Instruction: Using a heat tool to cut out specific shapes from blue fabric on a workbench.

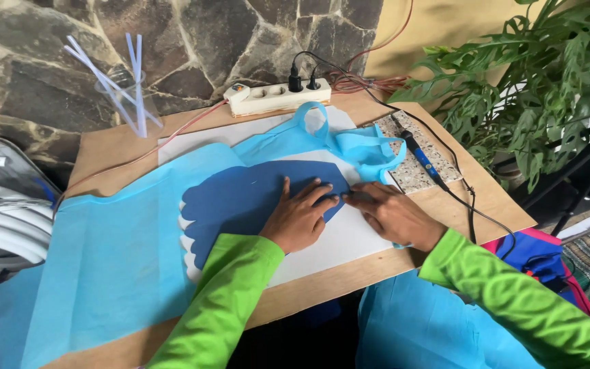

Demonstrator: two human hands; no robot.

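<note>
A dark blue sheet [240, 201] with a scalloped left edge lies on a white board [349, 236], partly over light blue fabric [110, 253]. My left hand [300, 217] presses flat on the sheet's right part, fingers spread. My right hand [392, 214] sits just right of it, with its fingertips pinched at the sheet's right tip. Both arms wear bright green sleeves. The fabric's looped handles [363, 147] lie bunched beyond my hands.
A soldering tool with a blue grip [423, 161] rests on a speckled stone tile [414, 171], its cord trailing right. A white power strip [278, 98] sits at the back. A clear cup of plastic sticks [128, 89] stands back left. A leafy plant [541, 75] is on the right.
</note>
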